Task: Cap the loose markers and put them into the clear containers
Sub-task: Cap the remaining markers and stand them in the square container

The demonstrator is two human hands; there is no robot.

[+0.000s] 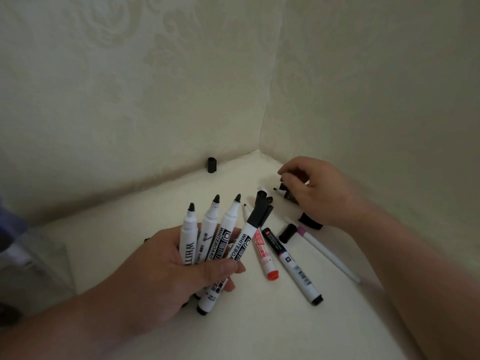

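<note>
My left hand [166,271] grips a fan of several white whiteboard markers [207,235]; three have bare black tips and one wears a black cap [259,211]. My right hand [317,193] reaches into the corner, its fingers curled round a small black cap [285,187] beside a marker tip. On the white surface lie a red-ended marker [266,258], a black-capped white marker [293,263] and a thin white pen with a purple band [327,252]. One loose black cap [212,165] stands by the left wall. A clear container [33,266] sits at the far left.
Patterned cream walls meet in a corner [259,149] just behind the markers. Another black cap [310,223] lies under my right wrist. The white surface [259,328] extends toward the camera.
</note>
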